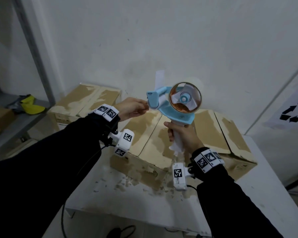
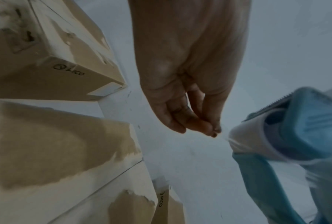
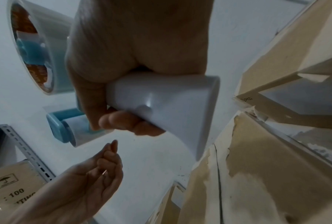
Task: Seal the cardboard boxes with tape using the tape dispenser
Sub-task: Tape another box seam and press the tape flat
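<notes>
My right hand grips the white handle of a blue tape dispenser, held upright in the air above the boxes. Its clear tape roll faces me. My left hand is at the dispenser's front roller, fingertips pinched on a thin, barely visible end of clear tape. Below lie worn cardboard boxes with closed flaps: one in front, one to its right, one behind at the left.
The boxes stand on a white table strewn with torn paper scraps. A metal shelf at the left holds a yellow item and a carton. A white wall rises behind.
</notes>
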